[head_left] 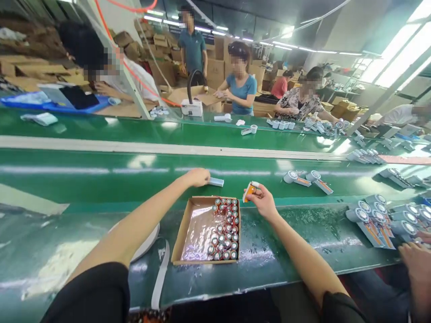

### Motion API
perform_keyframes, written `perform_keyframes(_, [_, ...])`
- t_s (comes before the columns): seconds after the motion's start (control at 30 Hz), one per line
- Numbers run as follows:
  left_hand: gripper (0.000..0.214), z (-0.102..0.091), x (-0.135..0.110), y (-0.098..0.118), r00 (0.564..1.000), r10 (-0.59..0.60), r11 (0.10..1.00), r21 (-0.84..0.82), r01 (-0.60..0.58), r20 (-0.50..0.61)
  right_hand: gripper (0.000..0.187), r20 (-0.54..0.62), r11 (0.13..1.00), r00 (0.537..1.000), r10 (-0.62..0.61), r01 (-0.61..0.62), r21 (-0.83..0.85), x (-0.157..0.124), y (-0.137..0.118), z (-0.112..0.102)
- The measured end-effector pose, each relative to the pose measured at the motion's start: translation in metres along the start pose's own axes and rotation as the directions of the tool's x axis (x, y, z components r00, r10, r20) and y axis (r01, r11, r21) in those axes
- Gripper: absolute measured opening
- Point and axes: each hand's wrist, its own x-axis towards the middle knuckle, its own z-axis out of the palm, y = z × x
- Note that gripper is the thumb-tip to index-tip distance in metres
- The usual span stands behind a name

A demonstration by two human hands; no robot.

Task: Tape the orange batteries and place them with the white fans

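Observation:
My left hand [199, 177] reaches out over the green belt, fingers closed around the left end of a long grey-blue plastic piece [216, 182]. Held up by the fingertips of my right hand [264, 202] is a small orange piece with white edges [249, 193]; its exact kind does not show. Below and between my hands sits an open cardboard box [183, 231]. Its right side holds many round cells or small motors [220, 237] with red wires, while plastic film lies across the left part.
A roll of white tape [150, 242] with a loose strip [161, 273] lies left of the box. Grey fan-like units [313, 176] rest on the belt, with more grouped on the right [373, 220]. Another person's hand [415, 258] is at the right edge. Several people work across the belt.

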Motion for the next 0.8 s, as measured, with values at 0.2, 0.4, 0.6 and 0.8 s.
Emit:
perform_keyframes(0.2, [0.019,-0.015,0.004,-0.012,0.997,-0.063,0.982,-0.174,0.069,0.037,0.036,0.356,0.690,0.931,-0.084,0.312,-0.653,0.082,-0.012,0.068])
perform_keyframes(0.4, [0.025,-0.007,0.002,0.005,0.982,-0.173,0.961,-0.228,0.153,-0.071,0.026,0.513,0.393,0.858,0.038,0.459,-0.797,0.118,-0.009,0.091])
perform_keyframes(0.6, [0.017,0.000,0.005,0.014,0.973,-0.208,0.943,-0.286,0.171,-0.102,0.034,0.532,0.196,0.824,0.192,0.500,-0.844,0.119,-0.013,0.089])
perform_keyframes(0.8, [0.012,0.003,0.005,0.021,0.964,-0.223,0.942,-0.287,0.174,-0.146,0.035,0.500,0.115,0.813,0.299,0.489,-0.864,0.126,-0.017,0.117])
